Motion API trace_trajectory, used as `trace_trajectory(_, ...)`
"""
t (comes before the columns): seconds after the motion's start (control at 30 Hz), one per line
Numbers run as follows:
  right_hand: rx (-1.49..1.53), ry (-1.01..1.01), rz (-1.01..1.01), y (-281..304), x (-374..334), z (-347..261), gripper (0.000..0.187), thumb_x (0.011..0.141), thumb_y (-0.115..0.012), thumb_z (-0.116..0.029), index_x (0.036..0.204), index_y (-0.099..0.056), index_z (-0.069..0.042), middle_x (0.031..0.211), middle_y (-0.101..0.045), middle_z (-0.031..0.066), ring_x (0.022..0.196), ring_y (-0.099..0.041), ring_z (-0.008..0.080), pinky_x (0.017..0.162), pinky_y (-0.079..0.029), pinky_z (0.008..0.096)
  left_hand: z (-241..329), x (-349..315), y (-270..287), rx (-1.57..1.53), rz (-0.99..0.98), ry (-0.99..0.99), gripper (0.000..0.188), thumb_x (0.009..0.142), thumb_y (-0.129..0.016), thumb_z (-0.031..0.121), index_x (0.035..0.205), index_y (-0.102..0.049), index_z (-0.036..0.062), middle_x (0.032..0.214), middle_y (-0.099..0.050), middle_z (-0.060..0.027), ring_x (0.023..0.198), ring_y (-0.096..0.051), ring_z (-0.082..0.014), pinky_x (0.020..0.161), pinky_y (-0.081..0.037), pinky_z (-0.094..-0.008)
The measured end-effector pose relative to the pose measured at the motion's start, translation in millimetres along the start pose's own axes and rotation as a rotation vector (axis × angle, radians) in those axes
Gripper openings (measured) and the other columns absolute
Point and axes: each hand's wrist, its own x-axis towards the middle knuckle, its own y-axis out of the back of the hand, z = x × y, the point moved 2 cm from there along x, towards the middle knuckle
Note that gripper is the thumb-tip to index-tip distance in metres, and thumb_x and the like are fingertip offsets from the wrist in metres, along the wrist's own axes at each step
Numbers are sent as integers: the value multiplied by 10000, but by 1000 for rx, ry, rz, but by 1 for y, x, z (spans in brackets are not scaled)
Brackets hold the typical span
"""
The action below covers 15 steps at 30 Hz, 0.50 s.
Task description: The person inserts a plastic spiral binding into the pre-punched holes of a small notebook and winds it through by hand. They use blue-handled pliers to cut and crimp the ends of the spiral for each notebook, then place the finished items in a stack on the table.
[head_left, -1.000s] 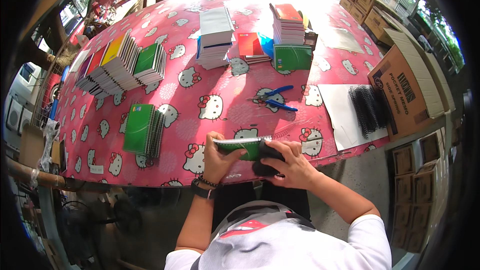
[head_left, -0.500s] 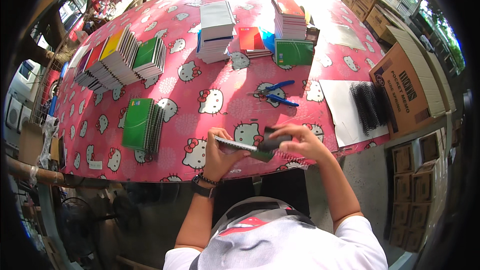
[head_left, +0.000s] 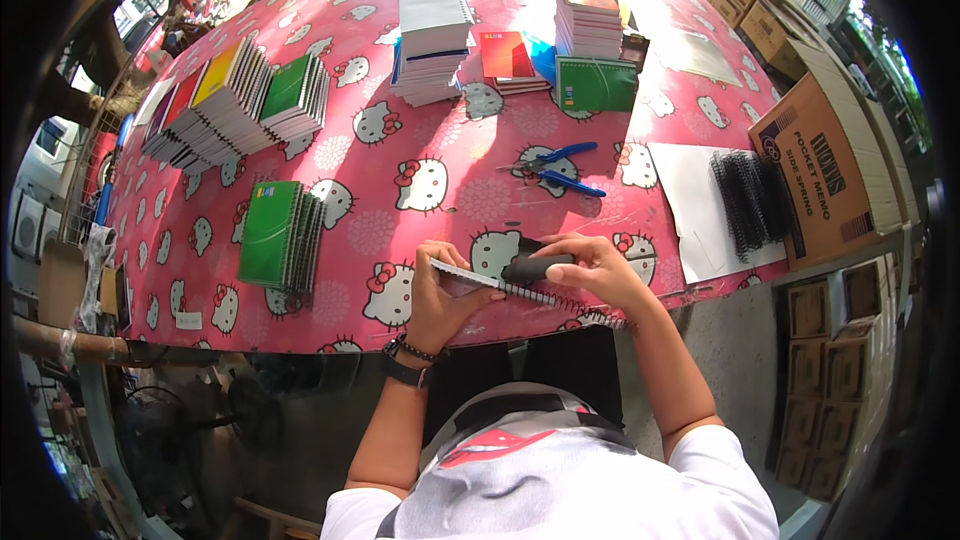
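Note:
At the table's near edge my left hand [head_left: 440, 305] grips a small notebook [head_left: 462, 274], held tilted with its bound edge up. A dark spiral coil [head_left: 585, 310] runs along that edge and sticks out well past it to the right. My right hand [head_left: 598, 275] is closed round a dark grey, rounded cylindrical tool [head_left: 537, 267], which lies against or just above the coil; its far end is partly hidden. Beyond my hands, pliers with blue handles [head_left: 570, 168] lie with their jaws pointing left.
Green spiral notebooks [head_left: 268, 235] are stacked at left, with rows of coloured notebooks [head_left: 215, 90] behind. Further back stand unbound paper stacks [head_left: 432, 25], red booklets [head_left: 507, 56] and a green cover [head_left: 597, 85]. Black coils [head_left: 745, 202] lie on white paper beside a cardboard box [head_left: 825, 165].
The dark tool in my right hand has turned more level along the notebook's edge. More of the coil now shows between my hands. The head view has shifted slightly.

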Motion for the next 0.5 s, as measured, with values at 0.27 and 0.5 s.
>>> trace_trajectory(0.27,106,58,-6,-5,10,-3,573,793,-657,-424,1078,-632,73,1196,-585,195,1120,-547,237,993,-376,364,-7,-4,1,-67,-11,44,639,558,-897,140,927,-379,81,878,-467,-39,815,-464,-134,764,-432,-294)
trace_trajectory(0.5,387,213,-20,-8,12,6,628,790,-659,-483,1076,-633,75,1173,-597,190,1090,-553,212,968,-388,354,-7,-3,-1,-127,-5,51,646,572,-899,159,955,-387,74,884,-462,-35,816,-471,-118,761,-438,-274)
